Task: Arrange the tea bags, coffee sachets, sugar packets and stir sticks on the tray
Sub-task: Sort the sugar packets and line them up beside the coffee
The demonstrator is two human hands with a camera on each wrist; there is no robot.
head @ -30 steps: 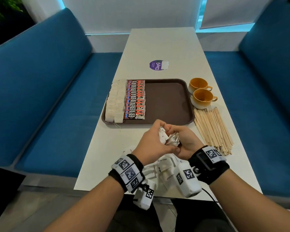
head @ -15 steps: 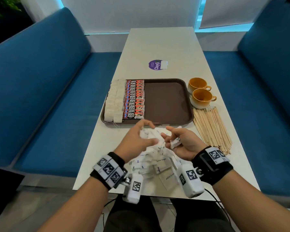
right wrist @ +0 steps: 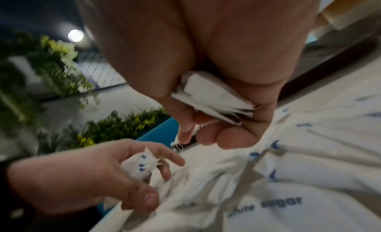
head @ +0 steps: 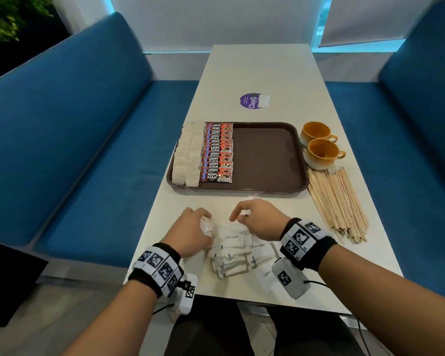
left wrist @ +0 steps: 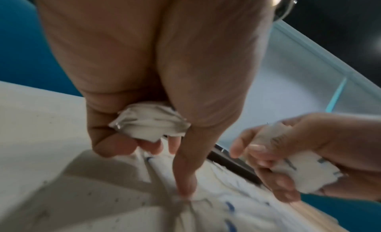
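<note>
A brown tray point(head: 265, 155) holds a row of pale tea bags point(head: 186, 152) at its left edge and a row of red coffee sachets point(head: 217, 152) beside them. White sugar packets point(head: 235, 250) lie loose on the table in front of the tray. My left hand point(head: 190, 232) grips a small bunch of sugar packets point(left wrist: 150, 123) in its palm, thumb tip down on the pile. My right hand point(head: 257, 219) holds another bunch of packets point(right wrist: 210, 95) above the pile. Wooden stir sticks point(head: 337, 201) lie in a heap right of the tray.
Two orange cups point(head: 319, 145) stand right of the tray, just behind the stir sticks. A purple round sticker point(head: 252, 100) marks the white table point(head: 262, 73) further back. Blue benches point(head: 62, 140) run along both sides.
My hands have parted and dropped from in front of the tray down to the sugar pile at the near edge. Each now holds its own bunch of packets.
</note>
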